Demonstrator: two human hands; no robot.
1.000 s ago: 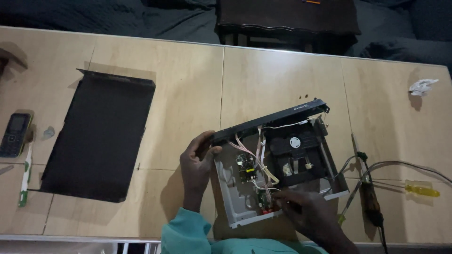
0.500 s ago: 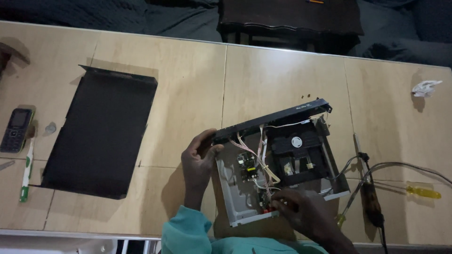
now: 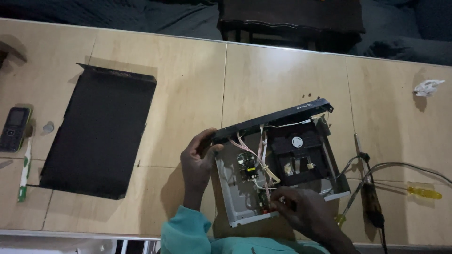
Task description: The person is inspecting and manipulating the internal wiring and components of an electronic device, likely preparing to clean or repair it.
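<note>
Surface [image 3: 188, 89]: pale wood panels joined edge to edge, dimly lit; dark furniture and dark floor beyond its far edge.

Items on it, left to right: a small mobile phone [image 3: 14, 128] near the left edge; a green-and-white pen-like tool [image 3: 23, 171] just below the phone; a large black metal cover [image 3: 96, 136] lying flat; an opened disc player [image 3: 280, 160] set at an angle near the front edge, its black front panel turned away from the person, circuit board, bundled wires and black disc drive exposed; a soldering iron [image 3: 372, 200] with cable to the right of the player; a yellow-handled screwdriver [image 3: 423, 192] further right; a crumpled scrap of white paper [image 3: 427, 87] near the far right.

Left hand [image 3: 197, 162]: at the player's left corner, fingers curled loosely around the end of the front panel, thumb on top, steadying the chassis.

Right hand [image 3: 303, 211]: over the near edge of the chassis, fingers [image 3: 278, 196] drawn together at the wires by the small board at the front; whether they pinch a wire or a connector cannot be told.

Teal sleeve [image 3: 183, 233] visible at the bottom of the view.
</note>
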